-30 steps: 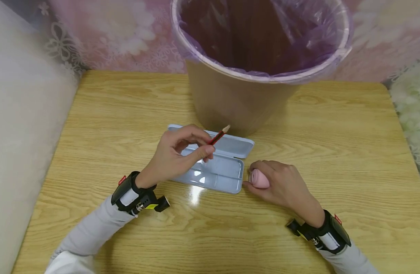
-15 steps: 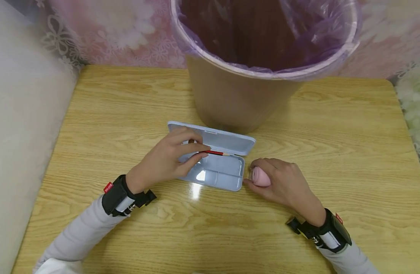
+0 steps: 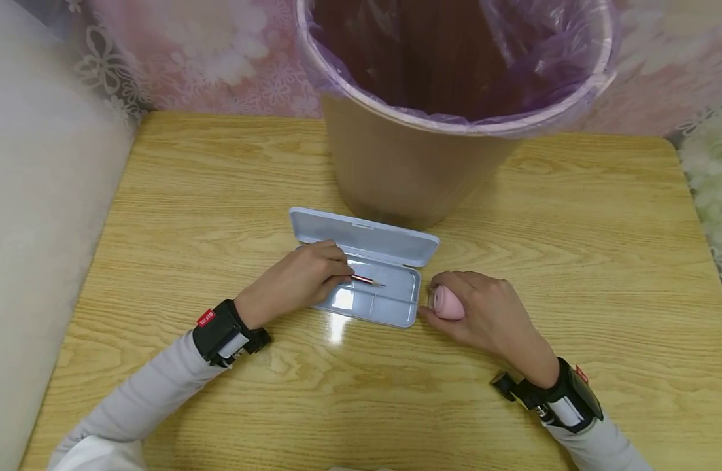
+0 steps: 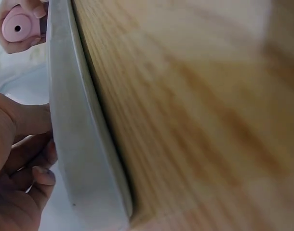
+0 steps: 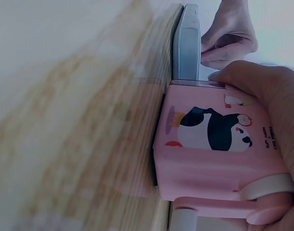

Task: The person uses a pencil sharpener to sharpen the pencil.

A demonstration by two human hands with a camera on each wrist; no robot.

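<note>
My left hand (image 3: 299,278) pinches a red-and-black pencil (image 3: 365,280) low over the light blue pencil case (image 3: 403,278). The pencil's sharpened tip points right, and its rear end is hidden by my fingers. The case's lid (image 3: 390,243) stands raised at the back. In the left wrist view the case wall (image 4: 84,139) covers my fingertips. To the right of the case, my right hand (image 3: 484,314) grips a pink pencil sharpener (image 3: 449,304). A panda picture and a crank (image 5: 224,207) show on the sharpener in the right wrist view; it rests on the table.
A tall brown bin (image 3: 420,170) with a purple plastic liner (image 3: 455,121) stands just behind the case on the wood-grain table (image 3: 220,190). Flowered pink cloth (image 3: 220,52) hangs behind the table, and a white surface (image 3: 49,196) lies along its left side.
My left hand has lowered the pencil from above the case into it, turning it from slanting upward to nearly flat. The lid tilts up more. My right hand stays in place with the sharpener.
</note>
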